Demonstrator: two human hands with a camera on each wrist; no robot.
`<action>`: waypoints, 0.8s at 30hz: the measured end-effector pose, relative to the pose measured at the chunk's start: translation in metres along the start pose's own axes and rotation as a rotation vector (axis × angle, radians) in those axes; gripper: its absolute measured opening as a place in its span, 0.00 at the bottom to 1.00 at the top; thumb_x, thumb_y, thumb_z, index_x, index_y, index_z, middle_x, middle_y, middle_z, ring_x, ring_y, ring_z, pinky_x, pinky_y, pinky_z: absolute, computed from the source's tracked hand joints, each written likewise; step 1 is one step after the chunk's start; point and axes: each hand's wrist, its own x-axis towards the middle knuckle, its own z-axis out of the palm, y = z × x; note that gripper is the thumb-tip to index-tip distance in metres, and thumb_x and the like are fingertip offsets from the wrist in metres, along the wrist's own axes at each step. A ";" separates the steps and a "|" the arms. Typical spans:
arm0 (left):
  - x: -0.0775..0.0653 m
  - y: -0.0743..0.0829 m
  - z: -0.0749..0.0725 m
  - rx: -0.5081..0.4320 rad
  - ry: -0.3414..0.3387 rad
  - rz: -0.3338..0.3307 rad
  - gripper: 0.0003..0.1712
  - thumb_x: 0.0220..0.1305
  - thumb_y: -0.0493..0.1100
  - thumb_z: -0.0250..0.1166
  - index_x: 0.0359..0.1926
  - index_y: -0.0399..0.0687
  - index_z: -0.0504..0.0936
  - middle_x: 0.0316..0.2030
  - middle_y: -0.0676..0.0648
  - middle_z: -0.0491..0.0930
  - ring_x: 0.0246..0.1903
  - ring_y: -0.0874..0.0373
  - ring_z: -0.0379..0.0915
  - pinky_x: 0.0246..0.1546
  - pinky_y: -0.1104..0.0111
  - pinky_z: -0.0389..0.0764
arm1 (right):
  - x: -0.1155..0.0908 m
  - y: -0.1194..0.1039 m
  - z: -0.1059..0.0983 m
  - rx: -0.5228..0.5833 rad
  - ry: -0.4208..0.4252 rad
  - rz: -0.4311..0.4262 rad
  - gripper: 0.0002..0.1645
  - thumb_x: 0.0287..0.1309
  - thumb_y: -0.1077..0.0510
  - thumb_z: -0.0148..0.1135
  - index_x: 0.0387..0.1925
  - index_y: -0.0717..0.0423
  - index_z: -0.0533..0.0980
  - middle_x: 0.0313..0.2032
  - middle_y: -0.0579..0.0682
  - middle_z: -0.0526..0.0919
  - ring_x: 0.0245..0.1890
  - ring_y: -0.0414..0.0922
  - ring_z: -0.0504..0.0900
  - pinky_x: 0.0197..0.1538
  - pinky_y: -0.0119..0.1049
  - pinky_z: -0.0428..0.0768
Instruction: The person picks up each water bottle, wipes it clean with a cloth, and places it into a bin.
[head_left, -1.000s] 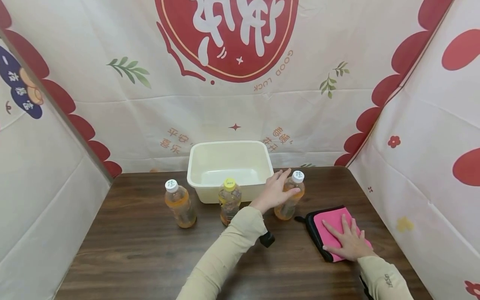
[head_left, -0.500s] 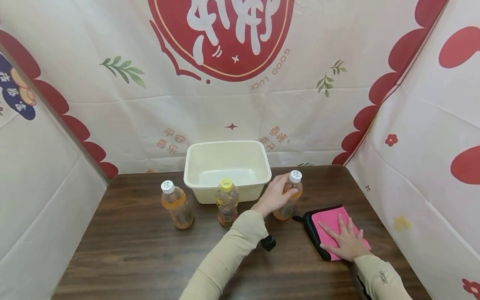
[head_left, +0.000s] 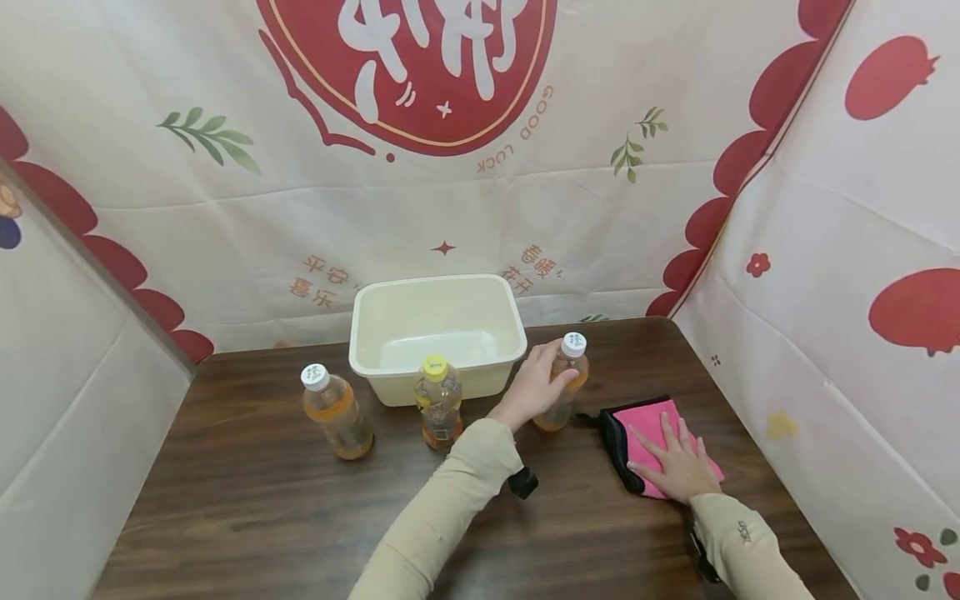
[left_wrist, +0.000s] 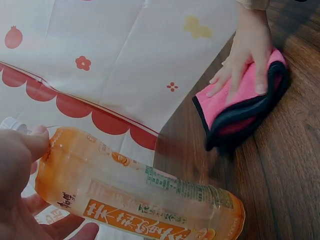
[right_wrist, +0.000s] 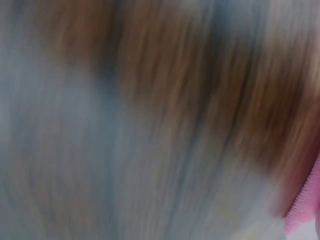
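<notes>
My left hand (head_left: 532, 385) grips the rightmost bottle (head_left: 557, 408) near its neck. The bottle is clear plastic with a white cap and orange label; in the left wrist view the thumb and fingers wrap its upper end. To the right, my right hand (head_left: 681, 468) lies with spread fingers on a folded pink cloth (head_left: 647, 414) with black edging, pressing it to the table. The left wrist view shows this cloth (left_wrist: 215, 102) with its black edge bunched up beside the fingers. Blur fills most of the right wrist view, leaving a strip of pink cloth (right_wrist: 305, 200) at its edge.
A cream plastic basin (head_left: 438, 379) stands at the back of the brown wooden table (head_left: 247, 500). In front of it is a yellow-capped bottle (head_left: 440, 408), and further left a white-capped bottle (head_left: 339, 415). Printed fabric (head_left: 337, 192) hangs behind and at both sides.
My left hand has closed around the right bottle, its fingers spread wider before. The cloth under my right hand has bunched at its left edge and shifted slightly. The head view has drifted right.
</notes>
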 end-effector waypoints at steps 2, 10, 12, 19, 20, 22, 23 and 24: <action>-0.001 0.000 0.000 0.001 -0.004 -0.006 0.33 0.64 0.53 0.53 0.66 0.50 0.57 0.59 0.44 0.62 0.59 0.52 0.62 0.57 0.62 0.66 | 0.000 0.001 0.001 0.008 0.017 0.005 0.39 0.55 0.31 0.49 0.66 0.37 0.57 0.65 0.69 0.48 0.64 0.69 0.41 0.55 0.72 0.44; 0.000 0.002 -0.001 0.014 -0.013 -0.008 0.33 0.64 0.55 0.53 0.66 0.51 0.57 0.58 0.44 0.63 0.58 0.51 0.63 0.56 0.60 0.67 | 0.004 -0.002 0.003 0.052 0.065 0.069 0.39 0.60 0.35 0.45 0.62 0.58 0.64 0.64 0.68 0.54 0.66 0.65 0.43 0.58 0.68 0.43; 0.000 0.003 -0.003 0.012 -0.028 -0.019 0.33 0.63 0.55 0.52 0.66 0.51 0.56 0.58 0.44 0.63 0.58 0.52 0.62 0.56 0.60 0.67 | 0.005 -0.004 0.001 0.060 0.081 0.086 0.38 0.61 0.36 0.44 0.59 0.61 0.66 0.63 0.68 0.56 0.66 0.64 0.44 0.59 0.67 0.43; 0.001 0.004 -0.003 0.010 -0.039 -0.023 0.33 0.63 0.55 0.53 0.65 0.51 0.57 0.57 0.44 0.64 0.56 0.52 0.64 0.55 0.62 0.68 | 0.004 -0.009 0.002 0.105 0.158 0.122 0.34 0.62 0.40 0.47 0.54 0.65 0.71 0.61 0.68 0.61 0.64 0.64 0.50 0.59 0.66 0.45; 0.001 0.004 -0.003 0.011 -0.039 -0.021 0.33 0.63 0.55 0.53 0.65 0.51 0.57 0.57 0.44 0.64 0.56 0.53 0.64 0.55 0.62 0.68 | 0.003 -0.009 0.003 0.116 0.174 0.126 0.33 0.61 0.40 0.48 0.54 0.65 0.71 0.60 0.68 0.62 0.64 0.65 0.51 0.59 0.66 0.45; 0.000 0.004 -0.002 0.008 -0.035 -0.018 0.33 0.62 0.55 0.53 0.65 0.51 0.58 0.56 0.43 0.65 0.56 0.53 0.64 0.54 0.62 0.68 | 0.003 -0.008 0.005 0.133 0.205 0.133 0.32 0.61 0.41 0.49 0.53 0.64 0.72 0.59 0.68 0.64 0.63 0.65 0.53 0.59 0.65 0.46; -0.001 0.004 -0.003 0.006 -0.029 -0.018 0.33 0.62 0.55 0.54 0.65 0.51 0.58 0.56 0.43 0.65 0.55 0.53 0.64 0.54 0.62 0.69 | 0.004 -0.009 0.006 0.142 0.218 0.133 0.31 0.61 0.42 0.50 0.53 0.63 0.72 0.58 0.68 0.64 0.63 0.65 0.54 0.59 0.65 0.47; -0.001 0.003 -0.003 -0.001 -0.021 -0.023 0.32 0.62 0.55 0.54 0.65 0.51 0.59 0.55 0.44 0.65 0.55 0.53 0.64 0.54 0.62 0.69 | 0.005 -0.009 0.007 0.150 0.228 0.134 0.31 0.61 0.42 0.50 0.53 0.63 0.73 0.58 0.68 0.65 0.62 0.65 0.54 0.60 0.65 0.47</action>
